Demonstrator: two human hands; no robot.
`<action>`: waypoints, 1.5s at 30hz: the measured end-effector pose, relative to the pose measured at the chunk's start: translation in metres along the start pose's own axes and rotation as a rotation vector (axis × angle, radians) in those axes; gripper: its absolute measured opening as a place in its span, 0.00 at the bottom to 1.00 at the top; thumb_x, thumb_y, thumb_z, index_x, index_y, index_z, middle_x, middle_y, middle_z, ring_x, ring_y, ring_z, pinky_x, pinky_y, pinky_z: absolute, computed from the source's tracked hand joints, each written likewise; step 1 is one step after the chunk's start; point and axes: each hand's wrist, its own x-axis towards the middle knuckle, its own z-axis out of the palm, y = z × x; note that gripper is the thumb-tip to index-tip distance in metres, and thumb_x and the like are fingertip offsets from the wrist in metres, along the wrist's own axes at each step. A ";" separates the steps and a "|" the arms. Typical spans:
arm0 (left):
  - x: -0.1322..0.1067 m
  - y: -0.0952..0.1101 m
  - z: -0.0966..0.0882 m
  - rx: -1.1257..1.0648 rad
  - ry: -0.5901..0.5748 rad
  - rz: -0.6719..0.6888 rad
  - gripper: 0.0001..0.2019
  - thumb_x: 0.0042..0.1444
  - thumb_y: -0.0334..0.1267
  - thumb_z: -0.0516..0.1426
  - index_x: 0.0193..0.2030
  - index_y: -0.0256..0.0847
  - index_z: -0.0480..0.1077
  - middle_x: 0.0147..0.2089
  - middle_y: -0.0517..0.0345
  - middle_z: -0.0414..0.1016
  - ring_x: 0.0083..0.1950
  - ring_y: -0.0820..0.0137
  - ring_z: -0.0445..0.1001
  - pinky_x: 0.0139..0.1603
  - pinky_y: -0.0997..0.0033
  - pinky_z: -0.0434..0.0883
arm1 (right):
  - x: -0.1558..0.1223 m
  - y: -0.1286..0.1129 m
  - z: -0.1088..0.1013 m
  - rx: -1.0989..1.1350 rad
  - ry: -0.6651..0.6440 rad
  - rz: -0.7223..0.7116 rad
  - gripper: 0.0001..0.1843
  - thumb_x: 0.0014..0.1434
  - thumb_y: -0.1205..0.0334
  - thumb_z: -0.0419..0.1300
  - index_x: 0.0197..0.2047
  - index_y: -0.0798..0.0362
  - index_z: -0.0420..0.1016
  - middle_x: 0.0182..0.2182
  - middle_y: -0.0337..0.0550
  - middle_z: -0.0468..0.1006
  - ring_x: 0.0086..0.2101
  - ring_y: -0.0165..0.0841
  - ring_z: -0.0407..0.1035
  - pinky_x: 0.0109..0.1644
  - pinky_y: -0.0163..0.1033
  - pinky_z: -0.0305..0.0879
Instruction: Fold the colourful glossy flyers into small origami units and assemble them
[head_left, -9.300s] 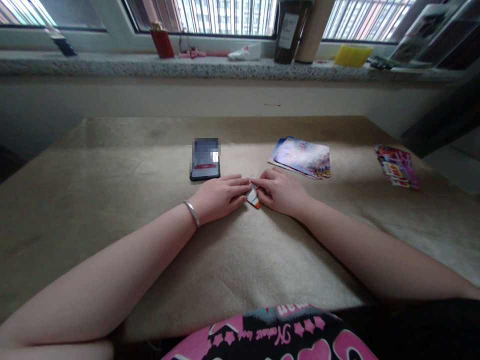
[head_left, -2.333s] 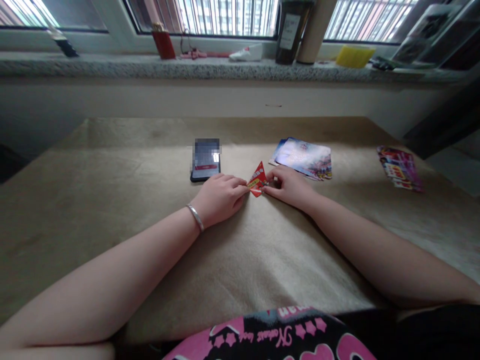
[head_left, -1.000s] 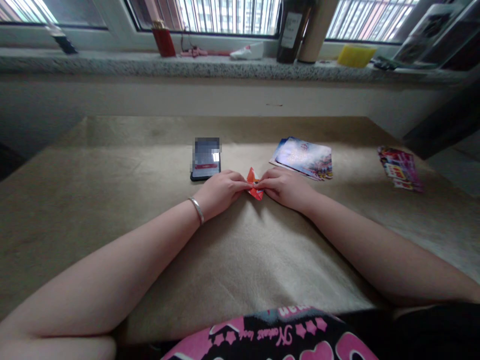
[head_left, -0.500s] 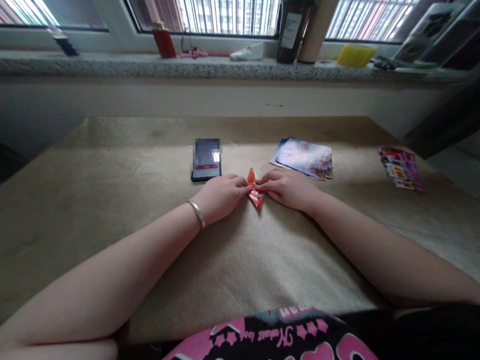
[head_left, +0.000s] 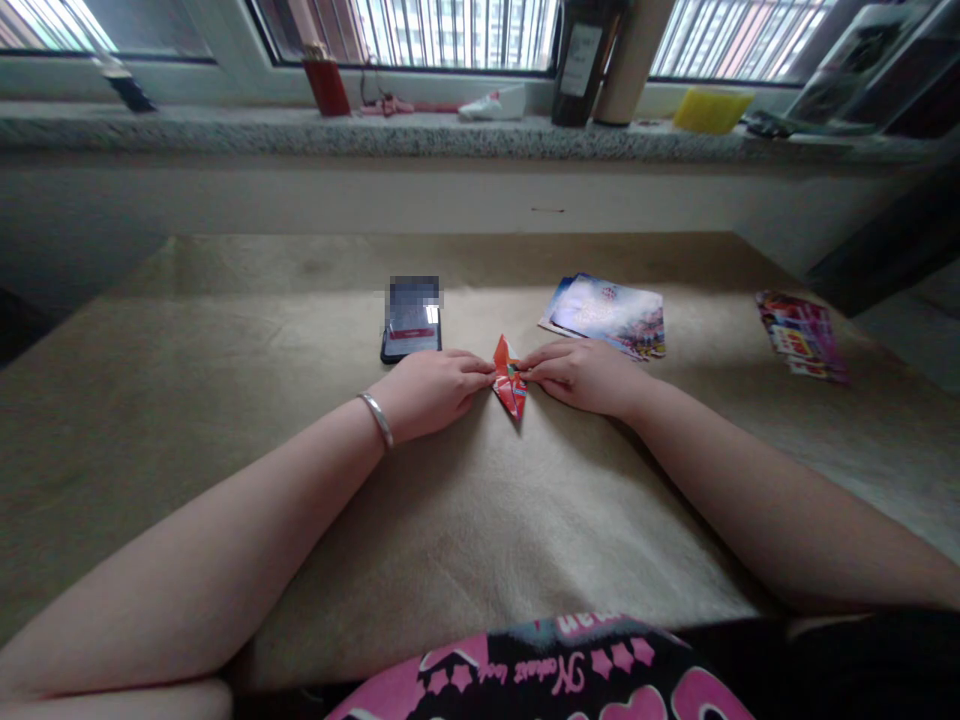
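A small folded piece of red printed paper (head_left: 510, 382) lies on the tan cloth-covered table (head_left: 225, 400), pointed at both ends. My left hand (head_left: 435, 388), with a silver bangle on its wrist, pinches the paper's left edge with closed fingers. My right hand (head_left: 585, 373) presses its fingertips against the paper's right edge, fingers held together. Both hands rest on the cloth.
A dark phone (head_left: 411, 325) lies just beyond my left hand. A stack of printed sheets (head_left: 607, 313) sits past my right hand, more colourful sheets (head_left: 801, 335) at the far right. The stone windowsill (head_left: 225, 130) holds a red cup (head_left: 325, 85), a dark bottle (head_left: 577, 60) and a yellow box (head_left: 711, 108).
The folded paper has been pressed narrower and flatter between my fingertips. My hands have drawn slightly apart to its two edges.
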 end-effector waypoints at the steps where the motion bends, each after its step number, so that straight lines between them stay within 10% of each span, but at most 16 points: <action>1: 0.000 -0.001 0.000 0.000 -0.007 0.003 0.18 0.56 0.29 0.51 0.51 0.40 0.72 0.54 0.53 0.74 0.52 0.68 0.73 0.54 0.66 0.71 | 0.000 0.000 0.000 0.007 -0.003 0.006 0.15 0.59 0.67 0.53 0.42 0.48 0.80 0.45 0.41 0.79 0.43 0.34 0.74 0.47 0.40 0.69; 23: -0.001 0.004 0.004 -0.104 0.135 0.143 0.13 0.62 0.33 0.50 0.50 0.40 0.71 0.49 0.49 0.73 0.56 0.65 0.67 0.56 0.61 0.69 | -0.001 -0.012 0.005 0.144 0.169 0.220 0.12 0.59 0.61 0.55 0.42 0.51 0.79 0.42 0.45 0.80 0.43 0.35 0.73 0.50 0.42 0.68; 45: 0.000 0.003 0.006 -0.016 0.160 0.102 0.13 0.63 0.34 0.49 0.48 0.44 0.73 0.45 0.52 0.75 0.43 0.69 0.71 0.43 0.69 0.71 | 0.003 -0.012 0.008 0.116 0.111 0.042 0.09 0.59 0.60 0.59 0.42 0.49 0.78 0.43 0.44 0.78 0.44 0.37 0.69 0.51 0.46 0.65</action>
